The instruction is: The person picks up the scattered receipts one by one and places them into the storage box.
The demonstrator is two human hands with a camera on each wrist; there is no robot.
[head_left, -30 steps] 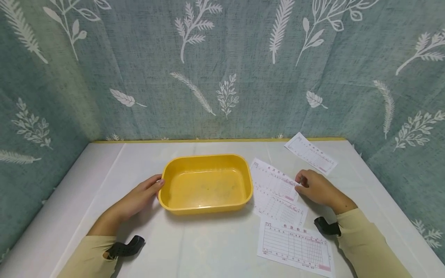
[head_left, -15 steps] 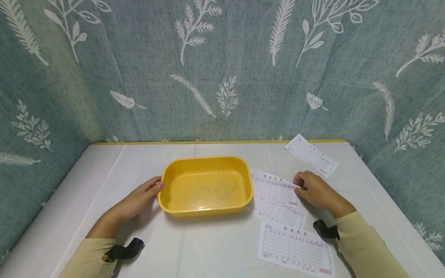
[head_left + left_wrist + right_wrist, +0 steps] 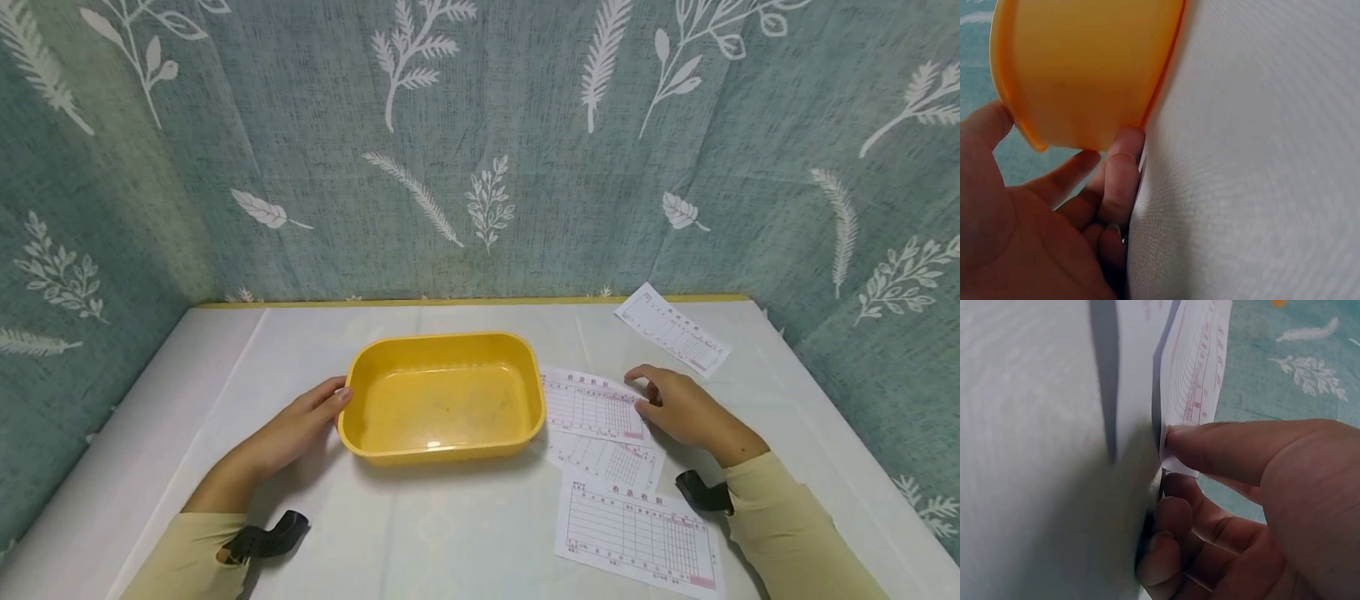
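In the head view, my left hand (image 3: pixel 303 425) holds the left end of a yellow plastic basin (image 3: pixel 442 462). The left wrist view shows the thumb at the basin's rim (image 3: pixel 1007 81) and the fingers against its outer wall, low by the table. To the basin's right, my right hand (image 3: pixel 686 412) has its thumb on the right edge of a printed receipt slip (image 3: pixel 585 404). In the right wrist view, the slip's corner (image 3: pixel 1179 464) lies between thumb and curled fingers. This slip overlaps a second receipt (image 3: pixel 611 462), and its left end passes behind the basin.
A third receipt (image 3: pixel 637 533) lies nearer the front, its top edge by the second one. Another slip (image 3: pixel 672 329) lies at the back right, by the yellow strip (image 3: pixel 450 302) along the table's far edge. Patterned teal cloth (image 3: pixel 322 108) stands behind and at both sides.
The top slip has turned from slanted to nearly level and its upper left part has shifted down. My right index finger has spread away from the thumb. The left hand stays at the basin.
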